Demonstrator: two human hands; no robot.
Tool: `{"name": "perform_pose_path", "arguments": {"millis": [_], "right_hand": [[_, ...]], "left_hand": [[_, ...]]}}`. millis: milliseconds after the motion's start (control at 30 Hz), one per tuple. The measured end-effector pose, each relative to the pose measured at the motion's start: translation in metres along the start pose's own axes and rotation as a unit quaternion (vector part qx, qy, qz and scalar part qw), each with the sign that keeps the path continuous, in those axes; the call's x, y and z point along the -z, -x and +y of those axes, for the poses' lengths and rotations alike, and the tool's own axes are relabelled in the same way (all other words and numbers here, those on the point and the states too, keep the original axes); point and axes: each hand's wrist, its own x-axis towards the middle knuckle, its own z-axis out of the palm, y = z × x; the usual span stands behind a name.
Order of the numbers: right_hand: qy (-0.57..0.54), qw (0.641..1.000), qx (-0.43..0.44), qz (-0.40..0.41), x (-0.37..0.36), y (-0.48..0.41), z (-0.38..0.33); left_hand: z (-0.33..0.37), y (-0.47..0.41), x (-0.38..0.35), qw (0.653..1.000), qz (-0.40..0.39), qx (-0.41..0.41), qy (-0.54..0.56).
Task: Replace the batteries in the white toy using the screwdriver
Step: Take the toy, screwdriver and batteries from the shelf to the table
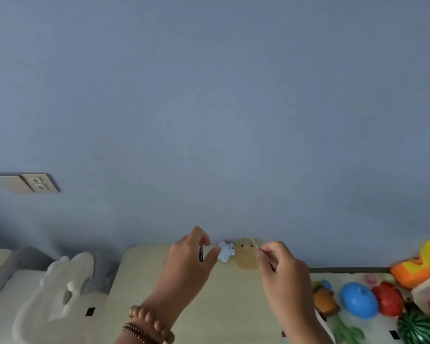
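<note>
Sitting at the far edge of the beige table (159, 281), the white toy (226, 254) touched a tan round toy (245, 258), flanked by the left hand (191, 256) pinching an upright slim red-and-blue piece (201, 252) and the right hand (281, 266) pinching the thin screwdriver (254, 243), whose shaft slanted up-left.

the right hand (283, 269) hides the handle of the screwdriver (254, 243). the red-and-blue thing (201, 252) pinched by the left hand (189, 261) is too small to name.

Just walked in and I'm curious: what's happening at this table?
A person works at a beige table. The left hand pinches a small red-and-dark item, its thumb beside the white toy near the wall. The right hand pinches a thin pale rod, raised near a tan round toy.
</note>
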Motion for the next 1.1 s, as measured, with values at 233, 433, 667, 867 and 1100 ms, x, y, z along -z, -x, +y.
{"name": "perform_pose_path", "arguments": {"millis": [233,433,667,867,1100], "right_hand": [[0.033,0.999,-0.024,-0.011,-0.157,0.007,0.18],[0.125,0.986,-0.072,-0.079,-0.26,0.023,0.316],[0.192,0.977,-0.047,-0.083,-0.304,0.012,0.378],[0.229,0.97,-0.005,-0.079,-0.309,0.009,0.392],[0.295,0.95,0.05,-0.088,-0.317,0.011,0.411]], "left_hand": [[-0.175,-0.008,-0.18,0.997,-0.013,-0.003,-0.081],[-0.274,-0.01,-0.327,0.972,-0.05,-0.02,-0.228],[-0.312,-0.028,-0.424,0.946,-0.007,-0.041,-0.322],[-0.31,-0.034,-0.451,0.955,0.041,0.022,-0.294],[-0.309,-0.03,-0.459,0.938,0.053,0.118,-0.322]]}}
